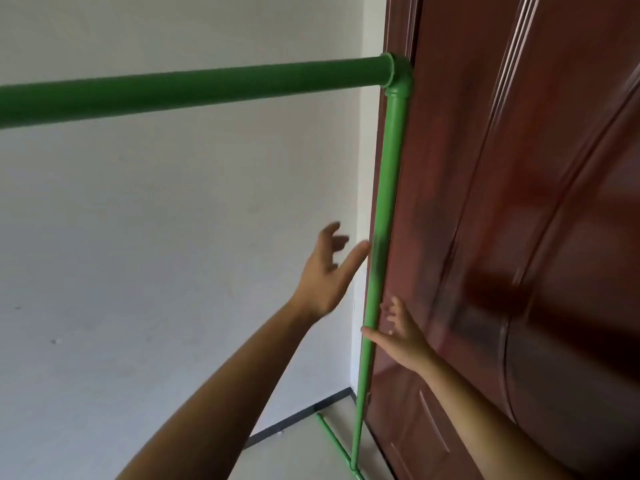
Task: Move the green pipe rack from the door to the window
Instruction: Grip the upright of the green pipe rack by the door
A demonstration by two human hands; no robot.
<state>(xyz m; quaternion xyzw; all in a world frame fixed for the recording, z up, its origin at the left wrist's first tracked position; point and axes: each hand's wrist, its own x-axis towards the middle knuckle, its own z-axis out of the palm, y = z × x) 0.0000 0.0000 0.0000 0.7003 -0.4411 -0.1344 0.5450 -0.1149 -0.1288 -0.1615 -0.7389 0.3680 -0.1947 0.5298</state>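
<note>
Green, smooth, round plastic pipe forms the green pipe rack point(379, 216). Head view only. A thick horizontal top bar runs from the left frame edge to a moulded elbow fitting point(398, 76), ribbed at its collars. From the elbow a slimmer upright drops to the floor, where it meets a T-joint and a short foot pipe point(332, 438) angled toward the wall. The upright stands just beside the glossy reddish-brown panelled door point(519, 237), at its left edge; whether they touch cannot be told. The door surface is shiny, with raised curved mouldings and blurred reflections.

Behind the rack is a matt white plaster wall point(156, 220) with a few faint marks and a dark skirting strip at its base. The floor point(294, 455) is pale and smooth.

Left hand point(323, 271): open, fingers spread and loosely curled, thumb tip very near the upright, holding nothing; contact unclear through motion blur.

Right hand point(398, 332): open, fingers splayed, thumb lying against the front of the upright lower down, not closed around it.
</note>
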